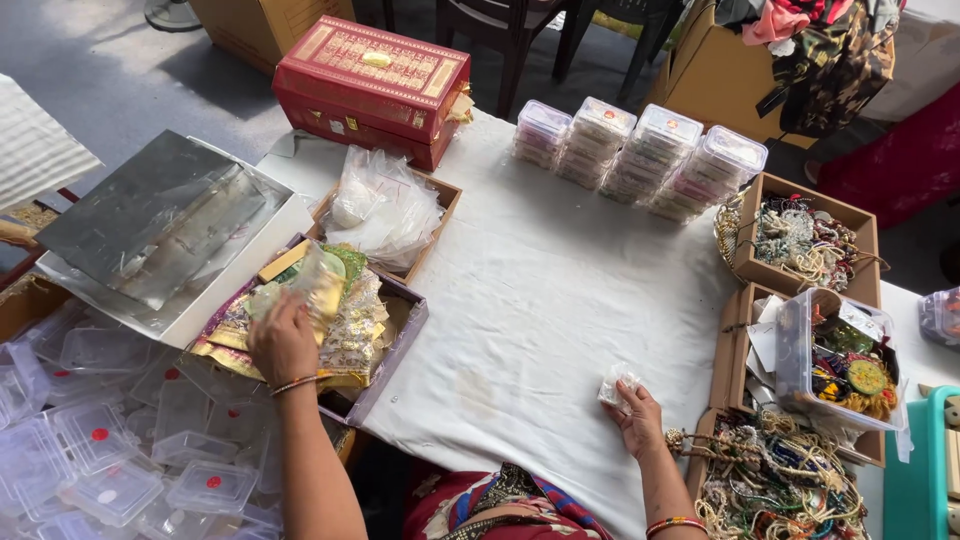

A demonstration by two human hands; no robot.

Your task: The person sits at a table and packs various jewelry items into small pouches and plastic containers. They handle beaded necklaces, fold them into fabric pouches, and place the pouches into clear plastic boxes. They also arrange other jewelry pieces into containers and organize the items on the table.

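Table [560,290] comes first in my view, draped in a white cloth and crowded at both ends, bare in the middle. Beyond it sits a red and gold box [372,88], and along the far edge run stacks of small lidded plastic boxes [640,155]. To my left an open purple box [385,345] holds glittering gold and green packets, with its silver-lined lid [160,230] lying just beside it and a tray of clear bags [385,210] behind. Below that is a heap of empty clear containers [110,450]. To my right are cardboard trays of beaded jewellery [800,240] and a clear tub [840,360] of coloured ornaments. My left hand [283,342] is inside the purple box, fingers closed round a clear packet [305,285] lifted a little above the rest. My right hand [637,418] rests on the cloth near the jewellery, pinching a small clear pouch [617,385] against the table. The hands are well apart. I judge this to be the picking-up stage of a packing job: one item gripped on each side, nothing joined yet. The next move, as I read it, calls for bringing both hands to the bare cloth without spilling the packet or snagging the beads beside my right wrist.
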